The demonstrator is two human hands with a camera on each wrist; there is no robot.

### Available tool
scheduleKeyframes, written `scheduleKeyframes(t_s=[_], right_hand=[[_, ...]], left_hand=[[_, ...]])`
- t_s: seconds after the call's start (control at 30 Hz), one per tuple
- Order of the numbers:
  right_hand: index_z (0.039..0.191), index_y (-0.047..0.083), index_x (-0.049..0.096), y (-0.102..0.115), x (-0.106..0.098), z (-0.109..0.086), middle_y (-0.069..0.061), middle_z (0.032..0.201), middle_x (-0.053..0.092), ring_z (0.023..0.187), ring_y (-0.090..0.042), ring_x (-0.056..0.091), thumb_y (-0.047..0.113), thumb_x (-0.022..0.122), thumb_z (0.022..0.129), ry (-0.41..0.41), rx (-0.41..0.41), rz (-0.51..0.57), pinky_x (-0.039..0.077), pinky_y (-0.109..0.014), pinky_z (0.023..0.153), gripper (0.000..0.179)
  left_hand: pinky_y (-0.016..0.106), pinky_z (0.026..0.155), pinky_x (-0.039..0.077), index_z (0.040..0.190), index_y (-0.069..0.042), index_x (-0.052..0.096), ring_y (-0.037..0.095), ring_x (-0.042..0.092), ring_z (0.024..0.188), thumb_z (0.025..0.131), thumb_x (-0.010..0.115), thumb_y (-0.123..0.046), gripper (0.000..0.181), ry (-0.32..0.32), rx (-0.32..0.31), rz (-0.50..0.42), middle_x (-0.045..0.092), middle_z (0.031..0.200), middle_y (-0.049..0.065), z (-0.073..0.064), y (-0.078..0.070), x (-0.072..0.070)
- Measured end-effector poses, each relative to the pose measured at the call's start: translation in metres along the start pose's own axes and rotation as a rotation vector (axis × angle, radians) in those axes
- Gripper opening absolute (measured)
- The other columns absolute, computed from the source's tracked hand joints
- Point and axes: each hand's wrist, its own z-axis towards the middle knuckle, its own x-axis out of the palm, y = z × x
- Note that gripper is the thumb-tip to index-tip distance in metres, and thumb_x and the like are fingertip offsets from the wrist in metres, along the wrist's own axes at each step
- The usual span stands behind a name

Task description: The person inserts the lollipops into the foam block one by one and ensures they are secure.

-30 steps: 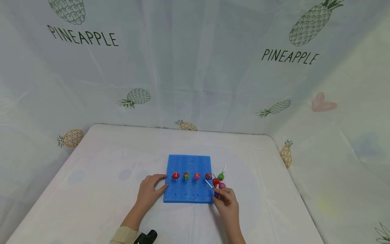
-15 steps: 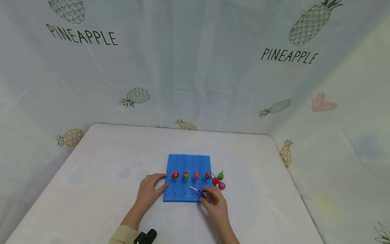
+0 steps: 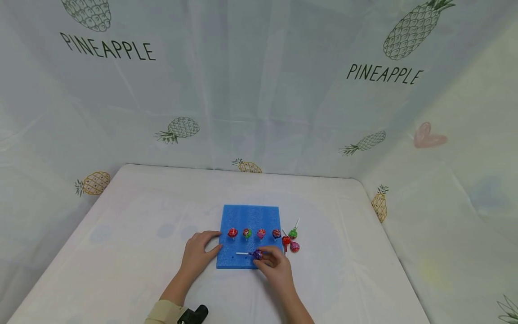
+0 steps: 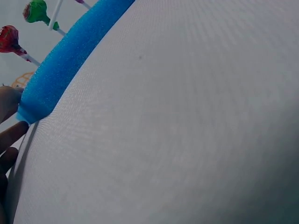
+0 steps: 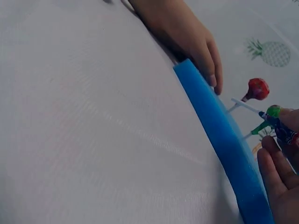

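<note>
A blue foam board lies on the table, with a row of upright lollipops stuck in it: red, green, pink and dark. My right hand pinches a purple-wrapped lollipop by its candy end above the board's near part. Its white stick points left, roughly level, near small holes in the foam. The right wrist view shows this lollipop's dark wrapper between thumb and fingers. My left hand touches the board's left edge with thumb and fingertips.
Beside the board's right edge lie three loose lollipops: green, red and pink. A white cloth covers the table. Pineapple-printed curtains stand behind and at the sides.
My right hand has carried the purple lollipop left from the loose pile to over the board. Its stick has swung closer to level. My left hand stays put.
</note>
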Motion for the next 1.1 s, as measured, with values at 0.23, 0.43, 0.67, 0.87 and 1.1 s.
scheduleKeyframes(t_s=[0.23, 0.43, 0.67, 0.87, 1.1], right_hand=[[0.11, -0.004, 0.068, 0.001, 0.007, 0.002, -0.012, 0.104, 0.065, 0.086, -0.015, 0.065, -0.001, 0.077, 0.08, -0.003, 0.036, 0.09, 0.055, -0.023, 0.075, 0.031], [0.109, -0.005, 0.068, 0.003, 0.01, 0.003, -0.012, 0.102, 0.067, 0.085, -0.016, 0.065, 0.001, 0.077, 0.081, 0.007, 0.062, 0.096, 0.055, -0.023, 0.075, 0.03], [0.108, -0.004, 0.069, 0.002, 0.011, 0.004, -0.011, 0.098, 0.069, 0.084, -0.017, 0.065, 0.001, 0.078, 0.08, 0.013, 0.094, 0.095, 0.055, -0.022, 0.074, 0.029], [0.106, -0.005, 0.069, 0.018, 0.009, 0.0, -0.012, 0.1, 0.069, 0.087, -0.019, 0.064, -0.005, 0.075, 0.08, 0.04, 0.116, 0.112, 0.055, -0.022, 0.076, 0.026], [0.105, -0.004, 0.07, -0.002, 0.01, 0.004, -0.012, 0.105, 0.068, 0.091, -0.019, 0.065, -0.005, 0.076, 0.08, 0.061, 0.075, 0.11, 0.054, -0.022, 0.078, 0.026]], left_hand=[[0.053, 0.094, 0.041, 0.12, -0.016, 0.067, 0.028, 0.055, 0.113, 0.085, 0.075, -0.029, 0.038, -0.001, 0.001, 0.001, 0.065, 0.122, 0.005, 0.0, -0.001, -0.001], [0.053, 0.095, 0.041, 0.121, -0.016, 0.067, 0.029, 0.055, 0.113, 0.085, 0.076, -0.03, 0.039, 0.002, -0.002, 0.007, 0.065, 0.122, 0.005, 0.0, 0.0, -0.001], [0.053, 0.094, 0.041, 0.12, -0.016, 0.068, 0.029, 0.055, 0.113, 0.085, 0.076, -0.03, 0.038, -0.003, 0.003, 0.004, 0.065, 0.122, 0.005, 0.0, 0.001, 0.0], [0.054, 0.094, 0.041, 0.119, -0.016, 0.068, 0.029, 0.055, 0.112, 0.085, 0.076, -0.029, 0.038, -0.011, 0.012, -0.002, 0.066, 0.121, 0.005, 0.0, 0.0, 0.0], [0.054, 0.094, 0.041, 0.119, -0.016, 0.068, 0.029, 0.055, 0.112, 0.085, 0.076, -0.029, 0.037, -0.016, 0.013, -0.005, 0.066, 0.121, 0.005, 0.0, 0.0, -0.001]])
